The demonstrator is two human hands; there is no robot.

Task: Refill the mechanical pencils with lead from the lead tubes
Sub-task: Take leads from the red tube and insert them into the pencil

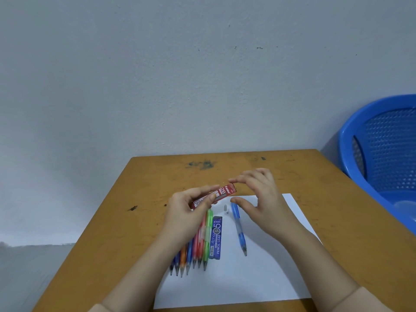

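Step in hand, as I judge it: opening the red lead tube (pixel 221 193) to get lead out.

- Left hand (pixel 186 212) pinches the tube's lower half between thumb and curled fingers. The labelled end sticks out up and to the right of them.
- Right hand (pixel 263 199) holds nothing. Thumb and index are spread in a wide C, with the index fingertip at the tube's free end. Contact is too close to call.
- To do it well: keep the left grip low and steady, pinch only the cap end with right thumb and index, and work it gently with the tube near level so no lead spills or snaps.

Tube: flat, red and translucent, with a white "2B" label.

Just below the right thumb lies the blue pencil (pixel 239 228), tip toward the person, with a small pale cap (pixel 225 208) just beside its top end. Below the left fingers sit a blue lead tube (pixel 216 238) and a row of coloured pencils (pixel 193 248), on white paper (pixel 236 284).
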